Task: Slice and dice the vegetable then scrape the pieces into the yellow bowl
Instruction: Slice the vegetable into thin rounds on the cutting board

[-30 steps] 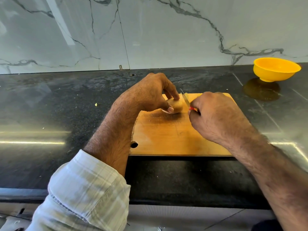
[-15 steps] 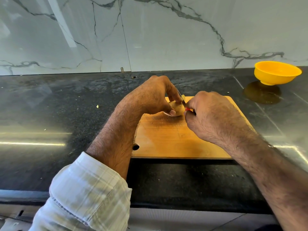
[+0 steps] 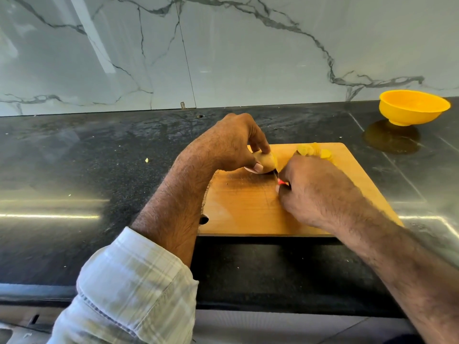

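Seen from the head camera, looking down on a dark polished table backed by a white marble-veined wall. On the table, a wooden cutting board, its near edge close to the table's front, a small dark hole at its left near corner. At the far left part of the board, a potato, tan-skinned with a yellow cut face turned to the right, lying on the wood. Left hand arched over it, grip grasping the potato: fingertips pressed on top, thumb tucked against the near side. Just to the right, right hand curled in a clenched grip round a knife, only a glimpse of red handle and a dark sliver of blade showing between the fingers, blade end down at the potato's cut face; exact contact hard to make out. Beyond the right hand, at the far edge of the board, a small cluster of yellow slices, partly hidden by the knuckles. Well apart, at the far right of the table near the wall, the yellow bowl, upright, reflected in the glossy surface below it. On the left forearm, a rolled pale checked sleeve. A few tiny pale crumbs scattered on the table left of the board.
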Demonstrator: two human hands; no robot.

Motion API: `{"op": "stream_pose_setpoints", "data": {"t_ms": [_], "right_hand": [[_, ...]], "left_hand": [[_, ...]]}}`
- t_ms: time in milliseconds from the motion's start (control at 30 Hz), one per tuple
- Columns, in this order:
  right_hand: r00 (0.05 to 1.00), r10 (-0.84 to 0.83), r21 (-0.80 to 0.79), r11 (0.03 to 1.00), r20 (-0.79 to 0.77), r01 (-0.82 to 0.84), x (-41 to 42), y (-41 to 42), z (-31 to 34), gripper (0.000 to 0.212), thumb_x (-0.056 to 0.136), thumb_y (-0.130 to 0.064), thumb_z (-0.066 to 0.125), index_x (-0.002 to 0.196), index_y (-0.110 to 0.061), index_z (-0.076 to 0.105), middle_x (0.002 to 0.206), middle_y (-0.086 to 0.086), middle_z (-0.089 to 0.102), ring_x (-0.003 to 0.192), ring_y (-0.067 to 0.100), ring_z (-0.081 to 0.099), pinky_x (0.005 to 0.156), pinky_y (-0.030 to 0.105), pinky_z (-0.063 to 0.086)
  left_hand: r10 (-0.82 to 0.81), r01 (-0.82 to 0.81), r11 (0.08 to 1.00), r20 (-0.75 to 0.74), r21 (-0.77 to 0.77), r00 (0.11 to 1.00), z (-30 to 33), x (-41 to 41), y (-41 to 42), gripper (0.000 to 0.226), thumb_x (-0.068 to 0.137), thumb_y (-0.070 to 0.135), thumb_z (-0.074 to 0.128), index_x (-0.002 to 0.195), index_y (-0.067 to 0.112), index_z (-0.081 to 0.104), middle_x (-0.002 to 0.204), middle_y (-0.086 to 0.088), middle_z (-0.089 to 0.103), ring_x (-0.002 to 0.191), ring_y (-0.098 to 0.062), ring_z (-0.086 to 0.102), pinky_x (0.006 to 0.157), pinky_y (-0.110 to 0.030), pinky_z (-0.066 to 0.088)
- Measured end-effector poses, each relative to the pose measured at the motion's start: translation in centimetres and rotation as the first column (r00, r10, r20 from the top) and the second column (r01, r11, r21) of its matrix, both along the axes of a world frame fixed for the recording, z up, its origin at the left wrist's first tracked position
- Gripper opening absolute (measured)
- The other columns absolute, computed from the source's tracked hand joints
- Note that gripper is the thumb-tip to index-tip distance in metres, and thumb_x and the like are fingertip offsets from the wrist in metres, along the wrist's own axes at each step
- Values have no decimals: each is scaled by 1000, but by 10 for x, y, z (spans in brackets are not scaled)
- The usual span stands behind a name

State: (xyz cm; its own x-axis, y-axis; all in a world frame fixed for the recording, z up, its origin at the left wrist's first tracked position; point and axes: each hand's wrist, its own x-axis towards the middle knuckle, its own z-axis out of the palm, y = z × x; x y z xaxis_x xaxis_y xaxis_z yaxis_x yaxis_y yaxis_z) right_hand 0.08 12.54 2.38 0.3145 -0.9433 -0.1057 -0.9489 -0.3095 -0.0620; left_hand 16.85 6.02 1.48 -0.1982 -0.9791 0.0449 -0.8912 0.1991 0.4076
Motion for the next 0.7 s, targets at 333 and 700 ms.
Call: {"op": "stream_pose_setpoints", "data": {"t_ms": [333, 700], "right_hand": [[994, 39, 0, 999, 98, -39, -12, 14, 3, 11, 103, -23, 55, 98, -13, 55, 91, 4, 51, 85, 19, 48, 73, 30, 39], [975, 7, -61, 998, 221, 7, -10, 9, 0, 15, 101, -21, 56, 109, -10, 64, 92, 5, 57, 85, 21, 51, 73, 31, 40]], "left_hand": [[-27, 29, 999, -82, 28, 996, 3, 5, 6, 39, 75, 27, 94, 111, 31, 80, 114, 11, 75, 90, 3, 62, 90, -35, 54], [-16, 22, 998, -99, 63, 995, 4, 3, 5, 36, 75, 26, 93, 108, 33, 80, 116, 11, 73, 87, -2, 61, 96, -42, 54]]}}
